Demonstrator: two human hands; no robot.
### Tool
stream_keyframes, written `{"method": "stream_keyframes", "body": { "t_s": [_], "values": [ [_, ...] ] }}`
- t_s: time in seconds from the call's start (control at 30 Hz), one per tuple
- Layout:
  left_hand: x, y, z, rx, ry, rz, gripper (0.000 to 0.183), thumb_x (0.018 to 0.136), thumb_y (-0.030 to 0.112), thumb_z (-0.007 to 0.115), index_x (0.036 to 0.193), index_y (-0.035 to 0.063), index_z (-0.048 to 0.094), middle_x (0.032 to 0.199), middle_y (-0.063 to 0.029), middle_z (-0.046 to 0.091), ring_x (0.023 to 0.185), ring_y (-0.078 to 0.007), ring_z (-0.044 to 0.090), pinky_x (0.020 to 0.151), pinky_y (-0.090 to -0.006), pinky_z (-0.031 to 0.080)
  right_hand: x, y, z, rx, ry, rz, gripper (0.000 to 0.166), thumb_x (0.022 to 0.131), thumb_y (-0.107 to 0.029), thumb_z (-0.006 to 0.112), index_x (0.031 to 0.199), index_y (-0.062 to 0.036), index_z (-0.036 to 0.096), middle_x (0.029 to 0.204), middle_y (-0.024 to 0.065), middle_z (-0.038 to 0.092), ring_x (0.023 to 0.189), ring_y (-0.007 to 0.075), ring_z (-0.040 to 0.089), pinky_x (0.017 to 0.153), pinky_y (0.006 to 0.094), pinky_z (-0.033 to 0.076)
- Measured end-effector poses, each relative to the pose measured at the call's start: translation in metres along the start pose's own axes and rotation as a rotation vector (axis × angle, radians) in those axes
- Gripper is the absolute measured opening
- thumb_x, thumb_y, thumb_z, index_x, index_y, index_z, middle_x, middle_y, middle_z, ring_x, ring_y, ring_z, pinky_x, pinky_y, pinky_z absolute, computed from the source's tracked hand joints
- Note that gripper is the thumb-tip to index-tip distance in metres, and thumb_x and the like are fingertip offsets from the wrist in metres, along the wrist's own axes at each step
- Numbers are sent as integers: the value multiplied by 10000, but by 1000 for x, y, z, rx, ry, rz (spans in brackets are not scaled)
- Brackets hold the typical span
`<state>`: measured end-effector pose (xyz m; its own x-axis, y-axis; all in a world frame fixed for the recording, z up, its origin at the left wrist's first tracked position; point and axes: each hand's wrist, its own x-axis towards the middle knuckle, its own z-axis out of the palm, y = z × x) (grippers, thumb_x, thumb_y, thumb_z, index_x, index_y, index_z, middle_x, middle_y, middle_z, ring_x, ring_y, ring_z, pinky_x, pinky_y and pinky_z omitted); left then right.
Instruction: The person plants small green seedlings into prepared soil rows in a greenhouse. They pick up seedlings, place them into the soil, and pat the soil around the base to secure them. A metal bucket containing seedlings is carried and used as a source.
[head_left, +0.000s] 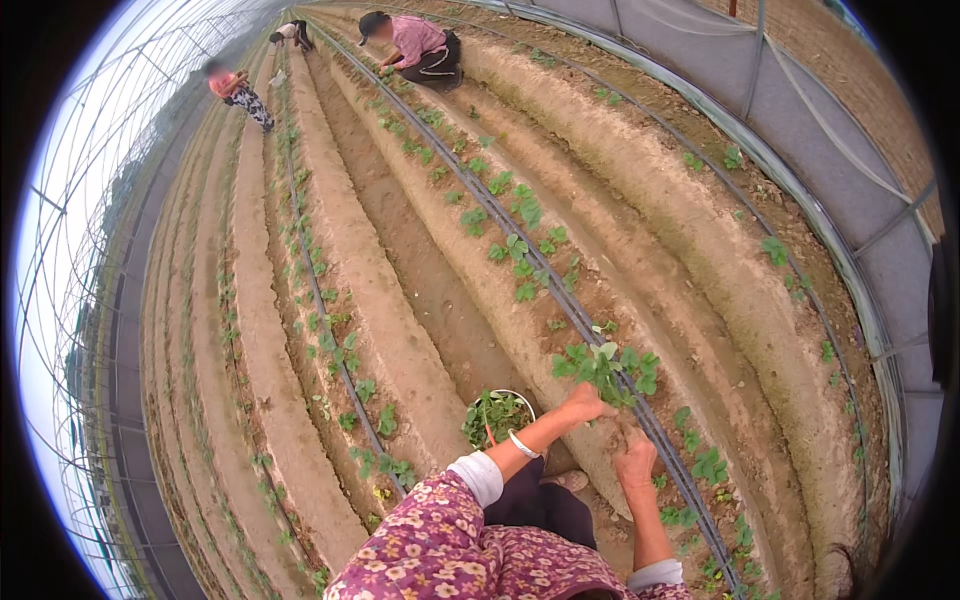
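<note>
My left hand (589, 405), with a silver bracelet on its wrist, grips a bunch of leafy green seedlings (602, 369), likely strawberry plants. Their leaves lie over the black drip lines (559, 289) on the raised soil bed. Close by on the right, my right hand (636, 454) is curled with its knuckles up, near the stem ends below the left hand. Whether its fingers pinch anything is hidden. A white-rimmed bucket (534, 411) full of cut or pulled leaves (496, 417) stands in the furrow left of my forearm, and a thin orange-red object (490, 435) pokes out of it.
Small plants (517, 247) line the bed on both sides of the drip lines. Deep furrows (420, 277) run between beds. A person in a pink shirt (420, 45) crouches farther along; two more people are at the far left. Grey sheeting (810, 150) walls the right side.
</note>
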<state>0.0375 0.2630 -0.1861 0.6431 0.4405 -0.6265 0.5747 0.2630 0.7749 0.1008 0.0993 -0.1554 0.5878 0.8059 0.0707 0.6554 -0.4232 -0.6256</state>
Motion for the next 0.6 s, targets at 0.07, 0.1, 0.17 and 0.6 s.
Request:
{"method": "stream_keyframes", "body": {
  "t_s": [0.07, 0.1, 0.17, 0.6],
  "values": [
    [2, 1, 2, -7, -14, -9, 252, 592, 143, 748, 656, -59, 612, 578, -95, 590, 494, -169, 544, 464, -310, 430, -1, 0, -1, 0, 1, 16, 366, 661, 5, 499, 1011, -47, 591, 875, 179, 582, 728, 367, 573, 630, 411, 470],
    [4, -8, 2, -14, 0, 27, 249, 592, 142, 748, 657, -57, 614, 572, -96, 589, 493, -169, 547, 458, -307, 428, -3, -2, 1, 0, -6, 13, 360, 665, 4, 500, 1009, -47, 591, 871, 177, 582, 724, 367, 573, 628, 410, 471],
    [13, -29, -3, -22, 33, 111, 243, 591, 139, 748, 658, -55, 617, 562, -98, 586, 491, -170, 552, 447, -301, 425, -2, -7, 5, 1, -10, -2, 348, 674, 3, 502, 1006, -45, 591, 863, 173, 582, 718, 366, 574, 623, 410, 471],
    [9, -20, -2, -8, 26, 81, 261, 598, 125, 756, 715, -57, 610, 601, -92, 571, 503, -160, 525, 445, -312, 409, -5, -2, 6, -32, -20, 14, 341, 667, 6, 498, 987, -51, 601, 847, 161, 582, 692, 358, 578, 600, 409, 475]
  ]
}}
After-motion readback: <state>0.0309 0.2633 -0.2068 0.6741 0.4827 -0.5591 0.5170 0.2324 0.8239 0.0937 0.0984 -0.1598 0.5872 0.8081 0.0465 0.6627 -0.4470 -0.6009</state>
